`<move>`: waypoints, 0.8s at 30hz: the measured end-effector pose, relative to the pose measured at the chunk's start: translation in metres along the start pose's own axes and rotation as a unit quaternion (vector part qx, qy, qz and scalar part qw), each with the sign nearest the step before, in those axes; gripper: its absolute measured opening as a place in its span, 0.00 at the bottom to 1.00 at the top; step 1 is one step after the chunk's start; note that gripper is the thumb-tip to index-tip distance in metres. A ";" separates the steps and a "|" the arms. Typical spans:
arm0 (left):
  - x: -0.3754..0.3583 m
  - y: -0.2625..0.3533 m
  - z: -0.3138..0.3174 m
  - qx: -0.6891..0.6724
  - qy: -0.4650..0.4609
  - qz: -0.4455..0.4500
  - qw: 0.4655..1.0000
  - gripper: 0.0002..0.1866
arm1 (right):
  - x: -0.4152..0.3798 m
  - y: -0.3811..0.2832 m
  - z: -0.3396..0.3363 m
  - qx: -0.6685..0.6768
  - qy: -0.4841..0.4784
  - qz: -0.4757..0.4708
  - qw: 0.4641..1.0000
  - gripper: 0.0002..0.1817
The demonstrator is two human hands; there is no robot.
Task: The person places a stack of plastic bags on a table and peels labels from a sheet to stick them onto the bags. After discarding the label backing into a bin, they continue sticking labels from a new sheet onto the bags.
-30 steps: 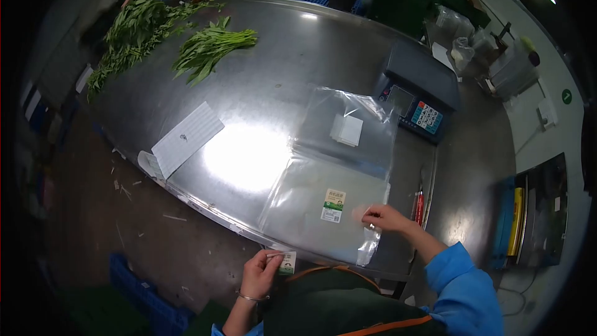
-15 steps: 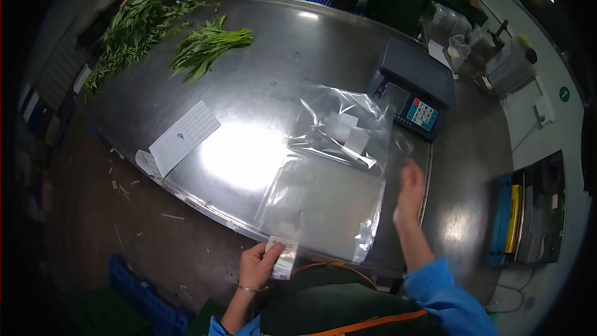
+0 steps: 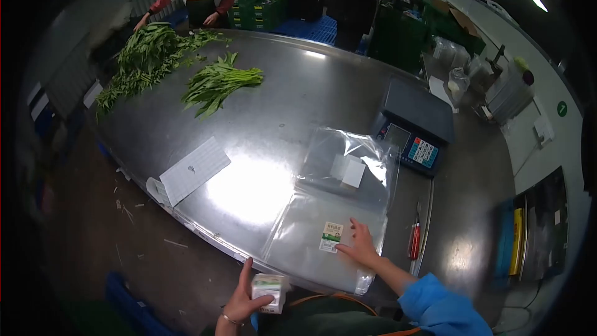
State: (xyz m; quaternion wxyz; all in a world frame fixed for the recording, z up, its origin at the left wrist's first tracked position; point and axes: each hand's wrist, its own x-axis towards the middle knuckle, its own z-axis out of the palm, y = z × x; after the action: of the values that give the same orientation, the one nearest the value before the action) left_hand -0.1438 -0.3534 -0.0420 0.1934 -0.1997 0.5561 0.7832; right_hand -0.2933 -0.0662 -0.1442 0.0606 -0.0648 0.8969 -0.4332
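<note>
My left hand [image 3: 241, 300], near the table's front edge, grips a stack of printed labels [image 3: 268, 294], thumb across the top and index finger stretched out. A clear plastic bag [image 3: 298, 230] lies flat on the metal table in front of me. On its lower part rests a single label [image 3: 331, 236] with a green band. My right hand [image 3: 364, 247] is over the bag with fingers spread, its thumb tip right at the label's lower right corner. Farther up, a white slip [image 3: 354, 172] shows on the crinkled part of the plastic.
A scale [image 3: 415, 127] stands beyond the bag. Red-handled scissors [image 3: 415, 241] lie at the right table edge. A folded paper sheet [image 3: 194, 170] is at left. Behind are a bunch of leafy greens [image 3: 224, 84] and a larger pile [image 3: 146, 56], beside another person [image 3: 202, 0].
My right hand has come from the table's right side onto the bag, where a label now lies. My left hand has turned the stack. The view has tilted upward.
</note>
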 end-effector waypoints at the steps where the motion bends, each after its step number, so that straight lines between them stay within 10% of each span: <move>1: -0.002 -0.005 -0.006 -0.006 -0.002 0.040 0.999 0.42 | -0.011 0.006 -0.011 -0.112 -0.090 -0.042 0.989 0.27; 4: 0.000 -0.002 -0.005 -0.019 -0.015 0.004 1.000 0.26 | -0.047 0.019 -0.036 -0.325 -0.336 -0.150 0.871 0.20; 8: 0.023 -0.020 0.010 0.065 0.060 0.063 0.994 0.16 | -0.033 0.062 -0.031 -0.226 -0.347 -0.224 0.882 0.17; 11: 0.023 -0.014 0.021 0.002 0.042 0.115 0.992 0.10 | -0.001 0.033 -0.056 0.033 -0.338 0.061 0.939 0.10; 13: 0.023 -0.015 0.016 0.130 0.097 0.116 0.980 0.10 | 0.022 0.030 -0.074 0.025 -0.172 0.038 0.984 0.10; 14: 0.025 -0.018 0.015 0.261 0.135 0.107 0.950 0.12 | 0.043 0.045 -0.075 -0.005 0.061 0.022 0.998 0.09; 17: 0.025 -0.008 0.027 0.171 0.177 0.119 0.962 0.16 | 0.061 -0.013 -0.104 0.116 0.418 0.008 0.901 0.10; 19: 0.028 -0.006 0.033 0.115 0.152 0.090 0.978 0.17 | 0.019 -0.068 -0.074 0.188 0.226 0.034 0.955 0.12; 21: 0.027 0.008 0.038 0.217 0.111 0.028 0.969 0.15 | -0.035 -0.100 -0.020 0.251 -0.171 -0.004 0.953 0.15; 24: 0.024 0.001 0.031 0.345 0.016 -0.016 0.938 0.17 | -0.024 -0.119 -0.005 0.157 -0.256 0.120 0.946 0.14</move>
State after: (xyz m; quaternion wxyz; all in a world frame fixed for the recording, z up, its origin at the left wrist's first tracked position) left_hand -0.1681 -0.3224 -0.0444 0.2538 -0.1425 0.7920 0.5367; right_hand -0.2625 -0.1310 -0.0465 0.3492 -0.0552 0.7727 -0.5272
